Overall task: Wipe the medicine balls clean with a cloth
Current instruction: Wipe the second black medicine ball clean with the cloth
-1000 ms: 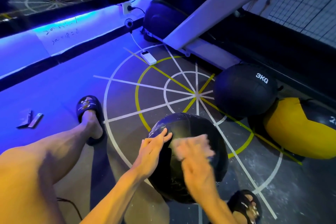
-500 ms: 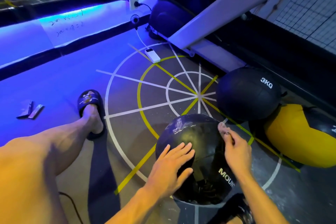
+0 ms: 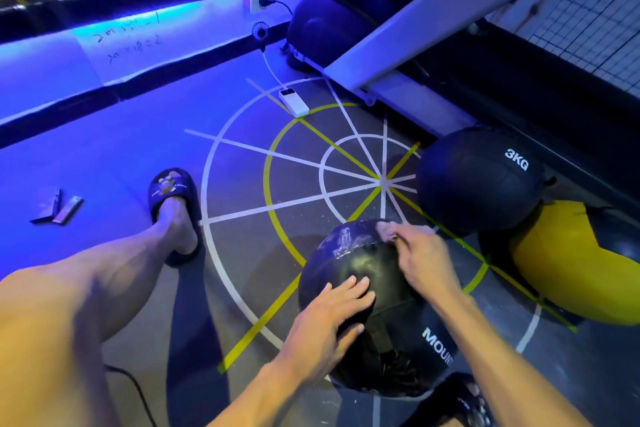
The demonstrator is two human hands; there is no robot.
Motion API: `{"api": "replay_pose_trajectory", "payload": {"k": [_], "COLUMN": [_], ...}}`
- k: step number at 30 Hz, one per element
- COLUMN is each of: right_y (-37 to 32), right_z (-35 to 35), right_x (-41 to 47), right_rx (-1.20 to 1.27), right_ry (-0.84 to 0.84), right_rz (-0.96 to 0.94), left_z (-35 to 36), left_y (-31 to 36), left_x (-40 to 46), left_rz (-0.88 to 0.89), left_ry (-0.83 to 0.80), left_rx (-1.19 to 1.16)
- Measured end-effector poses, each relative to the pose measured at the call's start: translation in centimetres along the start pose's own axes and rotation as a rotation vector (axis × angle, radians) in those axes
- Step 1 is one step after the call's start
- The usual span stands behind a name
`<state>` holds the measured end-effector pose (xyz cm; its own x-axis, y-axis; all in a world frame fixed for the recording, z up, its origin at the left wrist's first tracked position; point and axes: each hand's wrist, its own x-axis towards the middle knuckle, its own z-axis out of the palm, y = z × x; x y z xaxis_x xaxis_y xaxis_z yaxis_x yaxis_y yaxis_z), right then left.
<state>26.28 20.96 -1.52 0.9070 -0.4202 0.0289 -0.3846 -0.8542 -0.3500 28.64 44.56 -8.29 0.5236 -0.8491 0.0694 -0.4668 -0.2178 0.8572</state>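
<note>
A: Where does the ball being wiped sit?

B: The near medicine ball (image 3: 374, 308) rests on the floor (image 3: 104, 156), on the painted rings, between the person's two slippered feet. The left hand (image 3: 325, 333) lies flat on its near upper face, fingers straight, steadying it. The right hand (image 3: 420, 262) reaches over the top; its grip is narrow, fingers curled and pinching a small pale wad, seemingly the cloth (image 3: 386, 230), against the far upper edge.

A: How will it handle?

B: Judging by the look: heavy, slightly soft-skinned, stitched panels, a glossy smear near the top that may be wet and slick. It will likely roll under a sideways push, so a flat palm on top is the sensible hold; no handle shows.

A: Count?

B: Three balls plainly: the one in hand, a black ball marked 3KG (image 3: 479, 182) to the right, and a yellow-and-black ball (image 3: 568, 270) just beside that. A dark rounded shape under the white frame could be a fourth; cannot tell. One cloth.
</note>
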Motion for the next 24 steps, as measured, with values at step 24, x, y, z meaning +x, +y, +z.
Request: {"api": "replay_pose_trajectory", "payload": {"k": [24], "right_y": [-2.6], "right_z": [-0.3], "right_x": [0.1], "right_rx": [-0.217], "right_ry": [-0.122], "right_rz": [-0.05], "left_z": [0.4], "left_y": [0.4], "left_x": [0.9], "left_rz": [0.029], "left_ry": [-0.065], "left_rx": [-0.006]}}
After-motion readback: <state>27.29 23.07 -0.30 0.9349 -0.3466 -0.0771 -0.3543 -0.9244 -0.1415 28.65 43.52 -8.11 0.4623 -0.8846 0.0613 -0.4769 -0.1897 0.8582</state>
